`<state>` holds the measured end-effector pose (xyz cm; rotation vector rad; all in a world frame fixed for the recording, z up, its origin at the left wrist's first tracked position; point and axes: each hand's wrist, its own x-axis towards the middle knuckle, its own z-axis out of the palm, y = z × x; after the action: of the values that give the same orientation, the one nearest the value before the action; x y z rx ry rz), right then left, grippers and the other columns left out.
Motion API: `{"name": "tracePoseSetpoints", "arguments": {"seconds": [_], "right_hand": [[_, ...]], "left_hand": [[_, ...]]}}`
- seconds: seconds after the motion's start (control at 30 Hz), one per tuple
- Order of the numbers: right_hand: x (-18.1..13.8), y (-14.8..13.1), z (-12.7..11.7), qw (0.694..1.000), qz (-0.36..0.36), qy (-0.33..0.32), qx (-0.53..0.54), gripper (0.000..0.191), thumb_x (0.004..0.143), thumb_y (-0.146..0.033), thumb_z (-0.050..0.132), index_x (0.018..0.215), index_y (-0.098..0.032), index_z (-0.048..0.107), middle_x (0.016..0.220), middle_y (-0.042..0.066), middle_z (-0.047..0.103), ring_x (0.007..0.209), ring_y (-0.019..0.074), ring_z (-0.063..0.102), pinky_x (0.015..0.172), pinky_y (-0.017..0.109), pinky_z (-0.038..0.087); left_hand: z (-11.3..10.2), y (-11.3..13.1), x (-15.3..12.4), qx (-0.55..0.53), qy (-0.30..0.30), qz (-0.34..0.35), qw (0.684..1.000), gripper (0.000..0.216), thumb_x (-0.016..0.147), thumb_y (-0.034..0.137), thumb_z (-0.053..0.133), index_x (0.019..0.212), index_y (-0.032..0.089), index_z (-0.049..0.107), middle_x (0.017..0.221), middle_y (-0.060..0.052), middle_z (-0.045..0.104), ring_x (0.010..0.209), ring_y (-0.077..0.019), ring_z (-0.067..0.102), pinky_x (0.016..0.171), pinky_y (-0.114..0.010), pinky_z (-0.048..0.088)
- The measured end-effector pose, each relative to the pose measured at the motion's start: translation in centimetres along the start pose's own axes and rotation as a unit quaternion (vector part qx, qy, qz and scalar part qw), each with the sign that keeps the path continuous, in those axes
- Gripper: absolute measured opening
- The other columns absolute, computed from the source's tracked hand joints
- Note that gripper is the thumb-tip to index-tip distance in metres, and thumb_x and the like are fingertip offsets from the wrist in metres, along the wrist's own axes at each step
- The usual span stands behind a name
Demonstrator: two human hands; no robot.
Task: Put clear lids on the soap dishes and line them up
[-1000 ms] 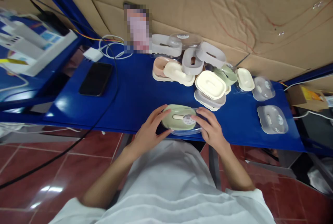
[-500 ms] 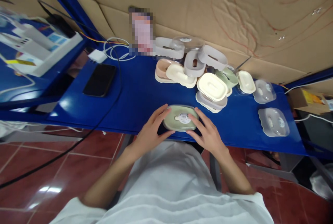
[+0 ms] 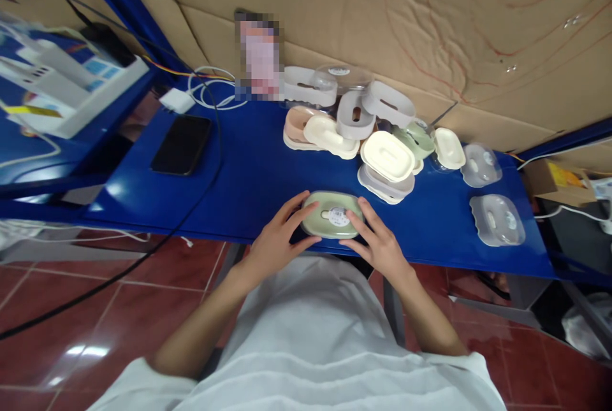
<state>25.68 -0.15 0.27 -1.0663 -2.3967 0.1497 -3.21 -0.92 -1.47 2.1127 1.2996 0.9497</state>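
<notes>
A green soap box (image 3: 318,225) under a clear lid with a white round label lies at the front edge of the blue table. My left hand (image 3: 275,239) grips its left end, thumb at the near side and fingers at the far side. At the right end my right hand (image 3: 382,245) has its fingers on the lid and its thumb along the near edge. Just beyond is a pile of soap box parts: a cream tray (image 3: 388,155) on top of a grey one, a cream wavy piece (image 3: 329,134) and a grey tray (image 3: 356,116).
On the right stand two clear-lidded boxes (image 3: 497,223). A dark phone (image 3: 182,145), a white charger (image 3: 176,100) and a black cable (image 3: 220,137) lie on the left of the blue table (image 3: 248,175). Cardboard (image 3: 335,9) walls the back.
The view has shifted slightly. Both hands stay around the green soap box, with hardly any visible movement.
</notes>
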Motion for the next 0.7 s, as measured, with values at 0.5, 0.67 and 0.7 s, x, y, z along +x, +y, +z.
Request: {"name": "tracePoseSetpoints", "arguments": {"seconds": [0.5,0.67,0.7], "right_hand": [[-7.1,0.5,-3.1,0.992,0.118,0.021,-0.043,0.07,0.1,-0.04,0.075,0.164,-0.036,0.047,0.164,0.016,0.05,0.148,0.0377,0.057,0.115,0.058,0.059],[-12.9,4.6,-6.2,0.948,0.253,0.134,-0.138,0.068,0.099,-0.047,0.073,0.162,-0.029,0.051,0.163,0.02,0.048,0.15,0.0424,0.053,0.117,0.067,0.052],[-13.2,5.6,-6.7,0.938,0.27,0.142,-0.165,0.07,0.1,-0.05,0.071,0.163,-0.026,0.049,0.165,0.023,0.046,0.152,0.0444,0.05,0.117,0.07,0.05]], "left_hand": [[-0.2,0.4,-0.1,0.053,-0.045,0.015,0.997,0.064,0.107,0.043,0.063,0.166,0.032,0.04,0.166,-0.013,0.052,0.151,-0.0297,0.055,0.121,-0.05,0.052],[0.4,0.8,0.1,0.094,-0.02,0.017,0.995,0.046,0.108,0.04,0.06,0.153,0.03,0.058,0.153,-0.011,0.064,0.138,-0.0303,0.065,0.116,-0.051,0.056],[0.4,0.8,0.2,0.099,-0.022,0.024,0.995,0.044,0.108,0.04,0.059,0.151,0.029,0.06,0.152,-0.012,0.064,0.137,-0.0305,0.065,0.115,-0.051,0.056]]}}
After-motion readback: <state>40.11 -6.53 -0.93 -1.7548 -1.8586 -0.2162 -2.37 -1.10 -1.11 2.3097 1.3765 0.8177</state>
